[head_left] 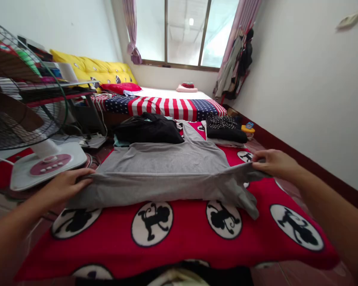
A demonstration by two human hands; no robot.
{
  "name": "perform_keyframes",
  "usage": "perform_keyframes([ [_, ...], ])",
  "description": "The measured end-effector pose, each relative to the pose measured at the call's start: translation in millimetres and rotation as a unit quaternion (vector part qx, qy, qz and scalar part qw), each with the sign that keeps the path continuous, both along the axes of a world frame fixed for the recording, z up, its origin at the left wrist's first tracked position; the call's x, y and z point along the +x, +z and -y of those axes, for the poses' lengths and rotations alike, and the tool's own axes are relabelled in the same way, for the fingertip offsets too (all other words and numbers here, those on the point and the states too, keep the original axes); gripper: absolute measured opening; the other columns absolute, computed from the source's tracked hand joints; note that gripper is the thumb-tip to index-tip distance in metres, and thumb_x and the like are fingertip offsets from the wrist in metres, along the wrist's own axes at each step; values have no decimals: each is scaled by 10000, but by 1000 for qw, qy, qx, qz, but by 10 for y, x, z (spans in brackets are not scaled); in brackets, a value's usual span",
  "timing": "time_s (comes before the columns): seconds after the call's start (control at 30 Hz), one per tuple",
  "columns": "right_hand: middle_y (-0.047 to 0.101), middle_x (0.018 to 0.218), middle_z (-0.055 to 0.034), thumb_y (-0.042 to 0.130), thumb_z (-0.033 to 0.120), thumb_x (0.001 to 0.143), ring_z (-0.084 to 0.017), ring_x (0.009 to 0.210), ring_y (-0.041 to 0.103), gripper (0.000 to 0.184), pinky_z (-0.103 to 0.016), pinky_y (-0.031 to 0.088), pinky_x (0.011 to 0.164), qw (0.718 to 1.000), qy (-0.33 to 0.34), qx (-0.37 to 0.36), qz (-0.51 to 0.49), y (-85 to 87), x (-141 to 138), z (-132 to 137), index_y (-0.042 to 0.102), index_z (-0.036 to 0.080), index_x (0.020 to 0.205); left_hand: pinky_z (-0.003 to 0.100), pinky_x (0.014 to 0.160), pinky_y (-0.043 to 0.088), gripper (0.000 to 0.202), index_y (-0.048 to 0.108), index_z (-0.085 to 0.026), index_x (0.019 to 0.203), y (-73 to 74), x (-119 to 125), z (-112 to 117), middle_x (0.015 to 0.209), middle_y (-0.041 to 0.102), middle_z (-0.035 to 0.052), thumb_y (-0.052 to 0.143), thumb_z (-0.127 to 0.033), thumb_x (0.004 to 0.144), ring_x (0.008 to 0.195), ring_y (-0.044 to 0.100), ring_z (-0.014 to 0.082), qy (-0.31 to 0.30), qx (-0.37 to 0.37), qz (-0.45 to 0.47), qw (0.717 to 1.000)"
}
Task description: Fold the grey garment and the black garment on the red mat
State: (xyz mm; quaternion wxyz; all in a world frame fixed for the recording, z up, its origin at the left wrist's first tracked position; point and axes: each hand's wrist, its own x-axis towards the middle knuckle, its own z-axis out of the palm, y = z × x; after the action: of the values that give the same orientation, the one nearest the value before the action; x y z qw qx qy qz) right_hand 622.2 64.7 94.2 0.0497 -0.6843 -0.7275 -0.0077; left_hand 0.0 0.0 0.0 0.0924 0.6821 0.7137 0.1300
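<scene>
Fan [46,149] on the far left sits near the left hand [67,183], so I'd keep that wrist low and clear of it. Left fingers look pinched on the left end of the gray garment [164,159], which lies across the red blanket [191,234] with its near strip doubled over. That end wants a gentle outward pull, nothing more — the fabric looks thin and stretchy, so yanking would probably skew it. In the middle, the crease runs fairly straight; keeping both hands level should help it stay neat. Behind it, a black clothes pile [149,129] sits right up by the far edge, so watch for snags. Further right, one sleeve [192,133] points away between that pile and a stack of folded clothes [226,134]. Nearer, a loose flap [249,204] droops onto the blanket — worth smoothing imo, or it'll likely bunch. Right fingers pinch the fabric too, with the right hand [276,163] seemingly raised a bit.
</scene>
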Motion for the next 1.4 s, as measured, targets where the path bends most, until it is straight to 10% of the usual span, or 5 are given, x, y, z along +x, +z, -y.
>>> perform_keyframes([
  [0.43,651,1150,-132,567,310,750,-265,1083,580,351,-355,434,895,971,20,203,-125,-834,-395,-734,655,157,1053,408,918,437,338,625,-157,1127,-262,653,-397,1158,623,101,411,-227,875,1060,557,262,-3,155,-152,976],
  [0.57,548,1300,-202,572,315,747,-271,1200,507,458,-377,406,969,938,16,268,-218,-948,-277,-647,591,91,1146,412,971,418,272,659,-195,1048,-357,1087,-333,1139,628,84,462,-268,874,1082,554,250,-119,207,-62,969],
  [0.9,652,657,-32,484,635,801,-174,647,588,528,-268,425,616,963,-15,-61,-261,-1127,237,406,675,155,694,395,1019,430,297,628,-274,1174,-544,2288,16,1258,601,63,544,-306,891,1156,546,234,-343,142,96,924],
  [1.2,698,811,-52,511,537,820,-200,770,639,402,-298,487,693,899,-40,39,-434,-1246,95,667,648,162,868,476,1090,363,445,549,-254,1306,-710,2582,-134,1419,488,100,569,-361,875,1288,456,280,-348,114,70,928],
  [1.4,678,759,-61,560,332,778,-239,774,644,171,-301,420,643,985,-146,6,-91,-1264,52,570,655,203,838,431,1039,423,357,649,-263,1189,-596,2572,-154,1330,579,75,509,-431,907,1207,531,257,-332,100,97,933],
])
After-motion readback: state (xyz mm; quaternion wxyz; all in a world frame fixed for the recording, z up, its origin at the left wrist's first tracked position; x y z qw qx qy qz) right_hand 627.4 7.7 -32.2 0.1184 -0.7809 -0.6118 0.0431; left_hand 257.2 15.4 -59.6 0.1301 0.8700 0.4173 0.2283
